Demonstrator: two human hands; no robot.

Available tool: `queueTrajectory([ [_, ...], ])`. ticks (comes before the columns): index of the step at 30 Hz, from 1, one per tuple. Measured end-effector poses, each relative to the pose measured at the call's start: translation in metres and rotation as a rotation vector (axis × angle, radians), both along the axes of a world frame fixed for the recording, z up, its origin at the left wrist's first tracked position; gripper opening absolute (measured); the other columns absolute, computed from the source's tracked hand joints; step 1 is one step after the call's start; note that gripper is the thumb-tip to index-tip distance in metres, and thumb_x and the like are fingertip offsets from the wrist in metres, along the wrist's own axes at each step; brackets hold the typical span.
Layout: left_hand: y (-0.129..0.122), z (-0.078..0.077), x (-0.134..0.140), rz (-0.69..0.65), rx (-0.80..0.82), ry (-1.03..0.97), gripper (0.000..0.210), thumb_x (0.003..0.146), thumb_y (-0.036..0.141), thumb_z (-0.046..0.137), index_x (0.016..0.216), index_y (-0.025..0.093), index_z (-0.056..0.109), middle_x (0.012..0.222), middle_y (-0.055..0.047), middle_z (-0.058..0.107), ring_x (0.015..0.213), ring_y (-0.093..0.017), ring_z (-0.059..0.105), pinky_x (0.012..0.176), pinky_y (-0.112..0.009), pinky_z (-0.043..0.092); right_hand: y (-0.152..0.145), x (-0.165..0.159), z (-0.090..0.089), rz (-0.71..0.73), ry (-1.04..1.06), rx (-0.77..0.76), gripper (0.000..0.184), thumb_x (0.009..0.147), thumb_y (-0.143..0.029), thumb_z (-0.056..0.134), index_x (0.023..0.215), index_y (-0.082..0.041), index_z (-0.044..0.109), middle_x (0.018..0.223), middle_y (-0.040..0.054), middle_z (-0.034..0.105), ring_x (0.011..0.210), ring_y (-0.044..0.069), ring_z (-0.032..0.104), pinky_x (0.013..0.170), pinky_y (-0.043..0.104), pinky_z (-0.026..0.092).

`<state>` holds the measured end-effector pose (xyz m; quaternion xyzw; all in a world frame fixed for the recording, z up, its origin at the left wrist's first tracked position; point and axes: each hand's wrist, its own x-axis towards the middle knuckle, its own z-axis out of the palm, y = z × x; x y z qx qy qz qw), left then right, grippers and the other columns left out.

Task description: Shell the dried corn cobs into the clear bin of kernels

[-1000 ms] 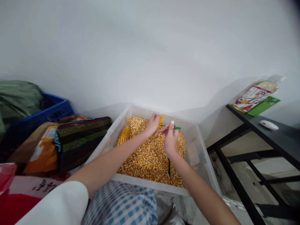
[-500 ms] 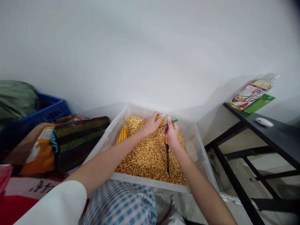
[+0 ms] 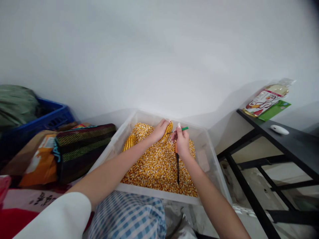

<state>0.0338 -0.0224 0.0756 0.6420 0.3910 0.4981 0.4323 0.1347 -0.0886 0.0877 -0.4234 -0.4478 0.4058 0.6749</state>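
Observation:
My left hand [image 3: 159, 129] is closed round a yellow corn cob [image 3: 168, 130], whose kernels show along the side facing my right hand. Closed in a pinch, my right hand [image 3: 181, 139] holds a thin green-handled screwdriver [image 3: 184, 128]; its dark shaft points left and meets the cob. Below the right hand, an orange and black tool [image 3: 177, 166] slants over the loose corn kernels [image 3: 154, 169]; its top end is partly hidden by the fingers. Another corn cob [image 3: 130, 142] lies on the kernels at the left. All this is inside a translucent plastic bin [image 3: 211, 156].
A black shelf [image 3: 296, 139] at right carries an oil bottle [image 3: 267, 98], a green packet [image 3: 275, 110] and a white oval object [image 3: 279, 129]. At left are a blue crate [image 3: 54, 114], a dark mesh bag [image 3: 84, 149] and an orange package [image 3: 40, 166]. A white wall rises behind the bin.
My left hand has shifted slightly left and turned, so more of the cob shows. The right hand keeps the screwdriver at nearly the same spot.

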Motion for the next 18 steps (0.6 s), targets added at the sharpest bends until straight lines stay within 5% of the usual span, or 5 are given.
queueTrajectory([
  [10, -0.008, -0.002, 0.0, -0.057, 0.097, 0.153, 0.035, 0.086, 0.051, 0.039, 0.079, 0.018, 0.05, 0.073, 0.0, 0.054, 0.076, -0.016, 0.053, 0.074, -0.028, 0.04, 0.007, 0.003, -0.012, 0.033, 0.027, -0.202, 0.045, 0.071, -0.062, 0.056, 0.063, -0.019, 0.044, 0.035, -0.0086, 0.043, 0.026, 0.005, 0.034, 0.028, 0.018, 0.024],
  [18, 0.001, -0.002, 0.001, 0.022, -0.021, 0.02, 0.035, 0.086, 0.048, 0.037, 0.075, 0.018, 0.05, 0.076, -0.001, 0.055, 0.081, -0.016, 0.051, 0.077, -0.027, 0.04, -0.001, 0.002, 0.006, -0.095, 0.088, -0.03, 0.045, 0.075, -0.064, 0.05, 0.067, -0.02, 0.045, 0.039, -0.0083, 0.045, 0.031, 0.006, 0.039, 0.032, 0.018, 0.03],
])
